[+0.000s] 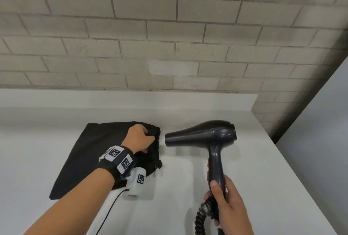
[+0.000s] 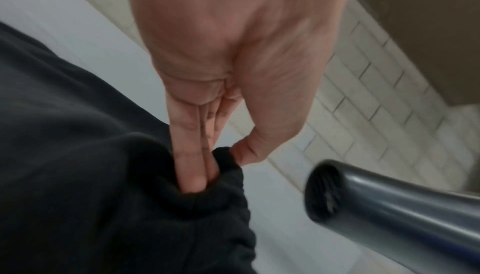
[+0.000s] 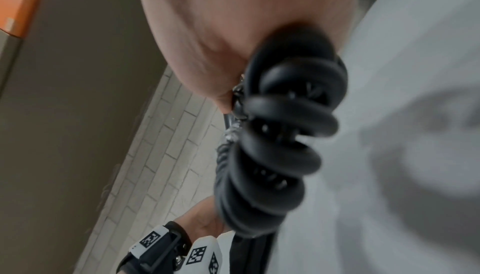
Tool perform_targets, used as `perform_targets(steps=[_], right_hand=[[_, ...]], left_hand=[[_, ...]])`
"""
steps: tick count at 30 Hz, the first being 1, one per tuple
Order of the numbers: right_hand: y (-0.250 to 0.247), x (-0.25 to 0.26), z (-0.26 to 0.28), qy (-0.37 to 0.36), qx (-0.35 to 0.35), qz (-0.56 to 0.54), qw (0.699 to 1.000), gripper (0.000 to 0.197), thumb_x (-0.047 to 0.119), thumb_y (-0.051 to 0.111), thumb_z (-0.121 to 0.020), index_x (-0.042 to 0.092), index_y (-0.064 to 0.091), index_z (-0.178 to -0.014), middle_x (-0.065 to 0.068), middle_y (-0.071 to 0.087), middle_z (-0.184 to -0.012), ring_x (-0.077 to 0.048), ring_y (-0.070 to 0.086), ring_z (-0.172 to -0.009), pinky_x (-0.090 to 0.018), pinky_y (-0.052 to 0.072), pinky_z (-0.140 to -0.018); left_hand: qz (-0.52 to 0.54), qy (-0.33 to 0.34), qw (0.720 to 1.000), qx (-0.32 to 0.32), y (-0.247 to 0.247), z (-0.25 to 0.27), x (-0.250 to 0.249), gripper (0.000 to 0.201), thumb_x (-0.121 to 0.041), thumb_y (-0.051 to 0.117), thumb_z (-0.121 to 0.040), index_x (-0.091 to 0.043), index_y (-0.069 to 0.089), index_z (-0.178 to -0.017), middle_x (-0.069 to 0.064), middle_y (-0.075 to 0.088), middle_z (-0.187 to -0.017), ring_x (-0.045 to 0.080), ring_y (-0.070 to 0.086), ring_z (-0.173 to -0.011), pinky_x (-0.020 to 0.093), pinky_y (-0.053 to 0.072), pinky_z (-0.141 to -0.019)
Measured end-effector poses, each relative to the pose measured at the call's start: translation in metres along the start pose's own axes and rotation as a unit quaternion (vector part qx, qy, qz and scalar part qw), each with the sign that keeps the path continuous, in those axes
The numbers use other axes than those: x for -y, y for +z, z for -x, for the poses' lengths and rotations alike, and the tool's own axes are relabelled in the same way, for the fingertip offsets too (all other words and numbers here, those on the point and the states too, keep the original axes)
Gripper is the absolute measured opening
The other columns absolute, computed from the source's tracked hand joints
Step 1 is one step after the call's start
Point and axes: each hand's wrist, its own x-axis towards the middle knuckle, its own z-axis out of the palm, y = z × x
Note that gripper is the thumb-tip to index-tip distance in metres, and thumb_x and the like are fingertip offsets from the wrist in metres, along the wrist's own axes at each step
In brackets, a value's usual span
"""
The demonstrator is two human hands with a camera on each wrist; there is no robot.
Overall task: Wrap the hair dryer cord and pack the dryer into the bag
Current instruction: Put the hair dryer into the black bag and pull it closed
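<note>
The left hand [image 1: 139, 138] pinches the gathered mouth of the black bag [image 1: 90, 152], which lies flat on the white surface [image 1: 254, 159]; in the left wrist view two fingers [image 2: 187, 167] sit inside the hem with the thumb outside. The right hand [image 1: 228, 204] is wrapped round the lower handle of the hair dryer [image 1: 211, 135], held upright just right of the bag, nozzle pointing at the opening. The coiled cord [image 3: 275, 144] is bunched against the handle under that hand.

The step in hand looks like insertion. It would go best if the left hand lifted and spread the mouth wider first — it looks narrower than the dryer's body — then fed the nozzle in with the cord kept pinned.

Open room lies right of the dryer and near the person; the surface's right edge is well apart from the dryer, and the wall stands far behind.
</note>
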Motion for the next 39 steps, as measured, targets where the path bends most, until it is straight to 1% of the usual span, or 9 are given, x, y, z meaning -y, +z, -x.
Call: perform_targets(steps=[3,7,11,15,18,22,31,36,39], right_hand=[[0.006,0.011,-0.004,-0.039,0.005,0.014,0.999,0.019,0.035,0.05,-0.098,0.051,0.055,-0.108,-0.005,0.069,-0.074,-0.009,0.058,-0.055,-0.028,0.043,-0.05],[0.014,0.011,-0.004,-0.055,0.018,0.053,0.997,0.02,0.039,0.048,-0.098,0.056,0.05,-0.108,0.002,0.069,-0.076,-0.002,0.059,-0.059,-0.029,0.045,-0.06],[0.014,0.008,0.004,-0.058,0.011,0.071,0.996,0.019,0.038,0.049,-0.098,0.053,0.053,-0.109,0.002,0.069,-0.074,-0.003,0.058,-0.056,-0.028,0.043,-0.057],[0.009,0.006,0.009,-0.077,0.033,0.118,0.989,0.022,0.04,0.051,-0.096,0.057,0.051,-0.11,0.005,0.068,-0.074,-0.002,0.058,-0.055,-0.024,0.043,-0.056],[0.006,0.003,0.01,-0.087,0.086,0.181,0.976,0.027,0.042,0.052,-0.095,0.049,0.049,-0.121,0.008,0.069,-0.077,-0.004,0.064,-0.066,-0.026,0.053,-0.068],[0.006,0.005,0.013,-0.086,0.163,0.279,0.942,0.034,0.056,0.051,-0.09,0.061,0.035,-0.12,0.018,0.07,-0.087,0.0,0.067,-0.078,-0.017,0.052,-0.077],[0.005,0.034,0.022,-0.069,0.198,0.418,0.884,0.057,0.068,0.038,-0.09,0.051,0.017,-0.139,0.011,0.067,-0.105,-0.006,0.065,-0.095,-0.017,0.049,-0.086],[0.002,0.047,0.027,-0.096,0.196,0.491,0.844,0.063,0.069,0.033,-0.091,0.049,0.008,-0.145,0.014,0.06,-0.121,-0.01,0.061,-0.106,-0.021,0.046,-0.09],[0.005,0.045,0.025,-0.101,0.208,0.5,0.835,0.06,0.07,0.032,-0.091,0.048,0.011,-0.144,0.013,0.061,-0.119,-0.012,0.062,-0.105,-0.024,0.048,-0.088]], left_hand=[[0.12,0.008,0.993,-0.003,0.002,0.017,-0.009,0.026,-0.01,0.066,-0.089,-0.001,0.065,-0.113,0.018,0.073,-0.074,0.027,0.073,-0.06,0.04,0.063,-0.068],[0.224,0.025,0.973,-0.043,-0.001,0.039,-0.024,0.012,-0.006,0.065,-0.089,-0.003,0.071,-0.099,0.015,0.071,-0.072,0.019,0.069,-0.055,0.036,0.063,-0.065],[0.257,0.025,0.962,-0.093,-0.01,0.048,-0.027,0.01,-0.008,0.062,-0.09,-0.003,0.07,-0.089,0.012,0.067,-0.069,0.016,0.065,-0.053,0.03,0.061,-0.06],[0.264,0.006,0.961,-0.08,-0.016,0.048,-0.026,0.012,-0.014,0.066,-0.091,-0.004,0.068,-0.087,0.011,0.065,-0.068,0.018,0.063,-0.052,0.034,0.062,-0.062],[0.212,0.027,0.975,-0.063,-0.012,0.05,-0.029,0.023,-0.03,0.072,-0.088,-0.007,0.069,-0.084,0.005,0.064,-0.062,0.018,0.061,-0.053,0.031,0.057,-0.059],[0.134,0.086,0.983,-0.092,-0.008,0.054,-0.039,0.02,-0.039,0.072,-0.084,-0.02,0.071,-0.078,0.0,0.071,-0.073,0.018,0.068,-0.072,0.034,0.056,-0.073],[0.153,0.156,0.973,-0.073,-0.02,0.076,-0.055,0.016,-0.033,0.072,-0.086,-0.02,0.071,-0.075,0.004,0.07,-0.074,0.018,0.064,-0.065,0.032,0.052,-0.068],[0.248,0.159,0.954,-0.05,-0.029,0.094,-0.07,0.005,-0.018,0.077,-0.084,-0.015,0.075,-0.08,0.002,0.066,-0.072,0.004,0.059,-0.057,0.014,0.047,-0.057],[0.19,0.219,0.955,-0.058,-0.029,0.107,-0.078,0.006,-0.022,0.076,-0.084,-0.019,0.074,-0.08,-0.006,0.065,-0.068,0.005,0.054,-0.05,0.019,0.047,-0.057]])
